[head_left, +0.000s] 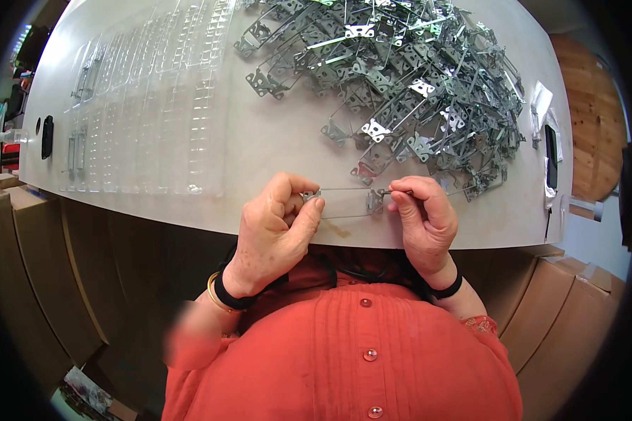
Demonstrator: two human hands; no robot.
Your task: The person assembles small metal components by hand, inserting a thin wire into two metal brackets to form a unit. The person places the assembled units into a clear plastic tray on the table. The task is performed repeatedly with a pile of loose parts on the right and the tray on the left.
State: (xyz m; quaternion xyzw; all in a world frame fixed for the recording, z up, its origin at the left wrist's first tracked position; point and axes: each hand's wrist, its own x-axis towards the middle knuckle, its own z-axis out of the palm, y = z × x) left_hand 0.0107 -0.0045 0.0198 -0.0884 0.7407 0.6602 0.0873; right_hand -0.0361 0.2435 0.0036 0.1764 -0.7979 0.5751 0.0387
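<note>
Near the table's front edge, my two hands hold a thin metal bracket between them. It has two parallel wire rods joining a small plate at each end. My left hand pinches the left end between thumb and fingers, partly hiding that plate. At the other end, the thumb and forefinger of my right hand are pressed together by the rod's tip, just beside the right plate. Beyond my hands lies a large tangled pile of similar metal brackets, whose nearest pieces come close to my right fingers.
A clear plastic tray with long compartments covers the left of the white table; several brackets lie in its left column. Black inserts sit at both table sides. White paper lies at right. Cardboard boxes stand below.
</note>
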